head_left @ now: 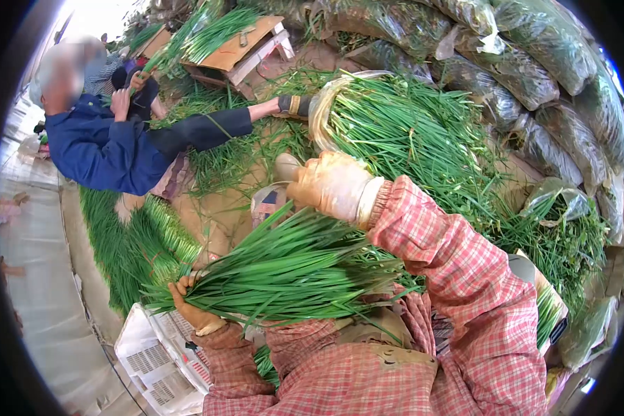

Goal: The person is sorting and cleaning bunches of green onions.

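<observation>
My left hand point(195, 306), in an orange-brown work glove, is wrapped round a thick bunch of green chives point(284, 267). The bunch lies crosswise in front of my body, its leaves fanning out to the right. My right hand point(334, 186), in a pale, stained glove, is above the bunch with its fingers curled in. Whatever those fingers may hold is hidden. Just beyond it lies a big heap of loose chives point(409, 132), spilling from a clear plastic bag point(320, 114). A grey rounded object point(286, 167) shows beside my right fingertips.
Across from me sits a person in a blue jacket point(97, 149), holding chives, one leg stretched toward the heap. A small wooden table point(239, 52) bears more chives. Bundles point(142, 249) lie at left, near a printed carton point(156, 357). Filled plastic bags point(513, 69) are stacked at right.
</observation>
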### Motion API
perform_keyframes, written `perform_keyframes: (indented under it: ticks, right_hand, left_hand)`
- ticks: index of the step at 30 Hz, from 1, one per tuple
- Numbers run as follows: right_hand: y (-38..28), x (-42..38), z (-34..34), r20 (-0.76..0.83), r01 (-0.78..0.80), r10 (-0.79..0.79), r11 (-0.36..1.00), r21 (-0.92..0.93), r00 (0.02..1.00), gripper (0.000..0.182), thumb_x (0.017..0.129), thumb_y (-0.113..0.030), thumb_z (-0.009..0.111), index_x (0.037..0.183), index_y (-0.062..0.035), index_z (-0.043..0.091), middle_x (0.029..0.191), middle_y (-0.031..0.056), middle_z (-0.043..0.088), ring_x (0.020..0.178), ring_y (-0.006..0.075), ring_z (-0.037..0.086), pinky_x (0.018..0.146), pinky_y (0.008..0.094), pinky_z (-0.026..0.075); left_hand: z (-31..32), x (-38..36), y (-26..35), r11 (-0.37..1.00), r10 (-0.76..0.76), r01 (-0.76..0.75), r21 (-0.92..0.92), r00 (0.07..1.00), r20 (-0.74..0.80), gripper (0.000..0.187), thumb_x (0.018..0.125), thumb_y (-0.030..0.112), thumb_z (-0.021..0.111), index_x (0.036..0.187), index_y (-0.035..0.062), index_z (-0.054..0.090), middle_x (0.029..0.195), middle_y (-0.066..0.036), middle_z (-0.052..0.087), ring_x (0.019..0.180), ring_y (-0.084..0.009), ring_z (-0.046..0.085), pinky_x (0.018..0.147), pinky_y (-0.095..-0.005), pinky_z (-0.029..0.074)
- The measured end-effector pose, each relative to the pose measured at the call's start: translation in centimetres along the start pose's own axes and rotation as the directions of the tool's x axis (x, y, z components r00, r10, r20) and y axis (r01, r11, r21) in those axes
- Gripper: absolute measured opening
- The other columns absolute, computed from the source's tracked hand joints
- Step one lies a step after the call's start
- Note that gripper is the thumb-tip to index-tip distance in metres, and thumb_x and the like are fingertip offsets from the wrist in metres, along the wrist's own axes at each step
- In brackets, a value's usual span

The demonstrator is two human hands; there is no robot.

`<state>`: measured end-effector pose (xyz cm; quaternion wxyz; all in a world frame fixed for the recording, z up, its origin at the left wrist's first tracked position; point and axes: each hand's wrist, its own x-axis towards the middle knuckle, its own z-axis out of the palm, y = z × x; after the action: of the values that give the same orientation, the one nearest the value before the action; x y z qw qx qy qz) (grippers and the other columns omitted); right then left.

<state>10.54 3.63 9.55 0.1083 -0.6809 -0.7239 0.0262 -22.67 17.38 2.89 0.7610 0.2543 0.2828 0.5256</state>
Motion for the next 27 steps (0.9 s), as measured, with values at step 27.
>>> perform_keyframes:
  ticks: [27]
  right_hand:
    - [-0.3, -8.8, 5.5, -0.125, -0.117, 0.080, 0.939, -0.324, 0.989, 0.007, 0.067, -0.016, 0.055, 0.062, -0.0112, 0.056, 0.059, 0.0029, 0.054, 0.059, 0.0187, 0.057, 0.057, 0.0321, 0.044]
  left_hand:
    - [-3.8, -1.5, 0.2, 0.970, 0.146, -0.083, 0.229, 0.950, -0.276, 0.034, 0.090, 0.030, 0.047, 0.062, 0.0135, 0.040, 0.069, -0.002, 0.052, 0.070, -0.0160, 0.052, 0.068, -0.0316, 0.043]
